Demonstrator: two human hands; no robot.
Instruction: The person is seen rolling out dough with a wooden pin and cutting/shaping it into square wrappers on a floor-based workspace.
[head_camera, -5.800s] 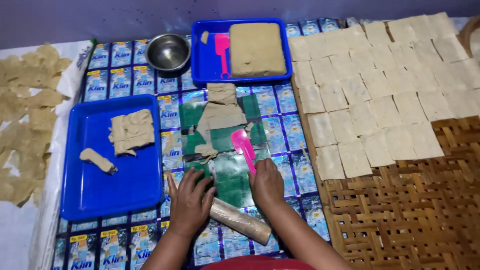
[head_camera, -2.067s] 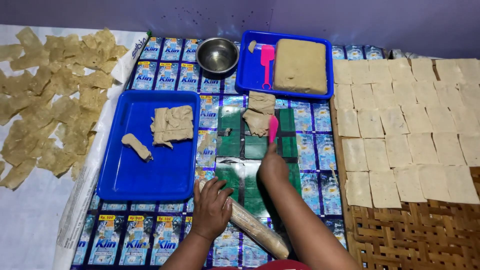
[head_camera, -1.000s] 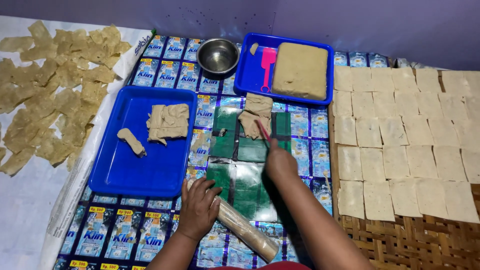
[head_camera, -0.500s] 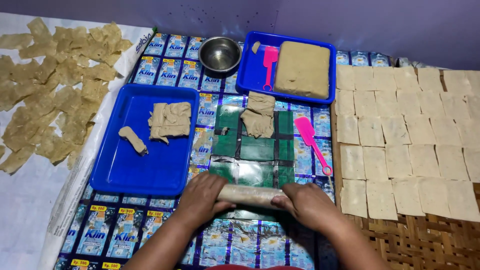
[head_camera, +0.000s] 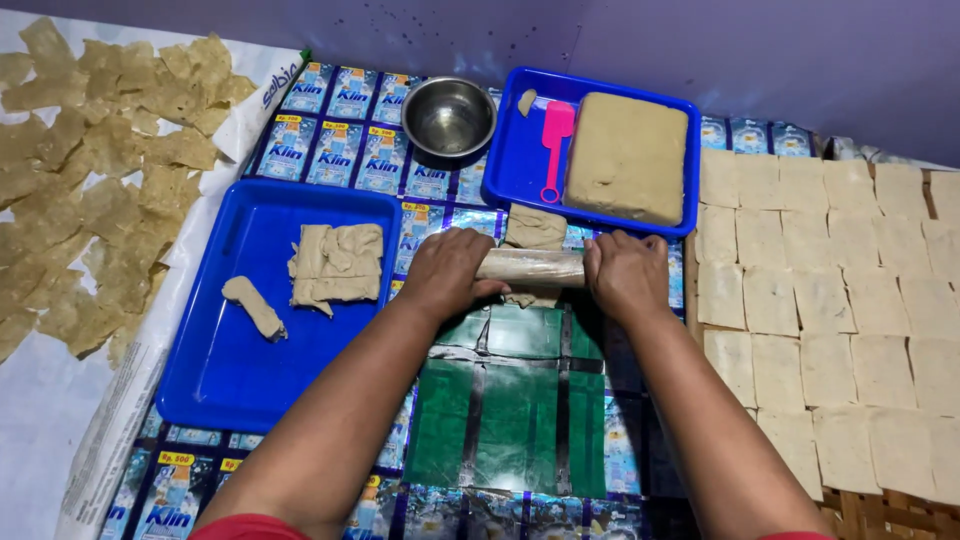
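My left hand (head_camera: 448, 272) and my right hand (head_camera: 626, 274) press on the two ends of a pale rolling pin (head_camera: 531, 267). The pin lies across a lump of tan dough (head_camera: 535, 229) at the far end of a green taped work patch (head_camera: 520, 395). Just beyond, a blue tray (head_camera: 518, 170) holds a big tan dough block (head_camera: 627, 156) and a pink scraper (head_camera: 554, 146).
A larger blue tray (head_camera: 220, 350) on the left holds folded dough sheets (head_camera: 338, 264) and a small dough strip (head_camera: 254, 306). A steel bowl (head_camera: 449, 117) stands at the back. Cut dough squares (head_camera: 830, 300) cover the woven mat at right; irregular dough pieces (head_camera: 90, 190) lie far left.
Both hands have pushed the rolling pin away from me onto the dough lump. The pink scraper that lay on the right of the green patch is now in the back tray.
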